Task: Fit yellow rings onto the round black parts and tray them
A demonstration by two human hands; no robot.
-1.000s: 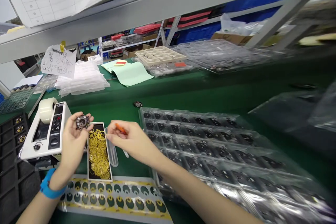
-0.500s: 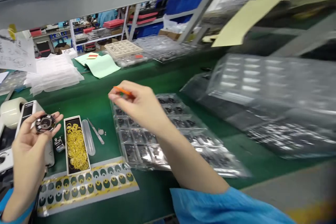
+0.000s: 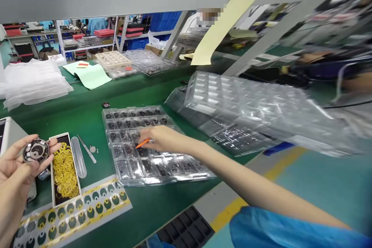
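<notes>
My left hand point(image 3: 16, 174) holds a round black electronic part point(image 3: 36, 151), like a watch's inner module, by its edge between thumb and fingers. Closed around a thin orange stick-like tool point(image 3: 143, 143), my right hand point(image 3: 157, 138) is over the clear compartment tray point(image 3: 128, 180). The tool's tip points down at one of the middle pockets; whether it touches anything there I cannot tell. Small dark parts sit in many pockets. Beside my left hand stands a white box point(image 3: 52, 186) of yellow rings point(image 3: 65, 170).
Metal tweezers point(image 3: 86, 148) and a clear plastic case point(image 3: 78, 157) lie right of the box. A sticker sheet point(image 3: 72, 232) lies in front. Stacked clear trays point(image 3: 232, 97) overhang the bench's right side. Another round part point(image 3: 106, 105) rests behind the tray. A yellow paper strip point(image 3: 221, 27) hangs above.
My right hand has reached down and away with the orange tool, over the tray's pockets. The view has swung right; my left hand still holds the round part.
</notes>
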